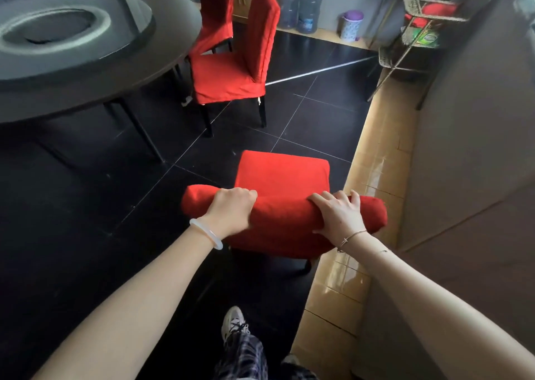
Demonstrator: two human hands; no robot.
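Black-and-white plaid trousers [246, 356]: closest to the camera, on the near side of the red chair [282, 174].
Pale shoe [233, 321]: laced, on the black floor [86, 206] just behind the red chair's back.
White bangle [206, 233]: on the left wrist, just short of the red chair's backrest.
Left hand [231, 208]: on the left part of the red chair's padded top edge. The fingers are curled over it toward the seat and clasp the cover.
Right hand [338, 214]: on the right part of the same edge. The fingers are slightly spread and bent over the roll, and they grasp it. A thin bracelet [351, 236] circles the wrist.
Red chair: stands on the black floor with its back to the person and its seat pointing away. One dark leg shows under its near right corner.
Tan tiled strip [373, 177]: just right of the red chair, along a grey wall.
Round dark table [86, 69]: beyond the red chair to the left, well apart from it, with a glass turntable on top.
Second chair [231, 72]: same red cover, beyond the red chair, drawn near the table's edge.
Water bottles [309, 8]: far beyond the red chair by the back wall, with a purple-lidded bin [351, 24] just beside them.
Wire rack [428, 17]: far beyond the red chair to the right.
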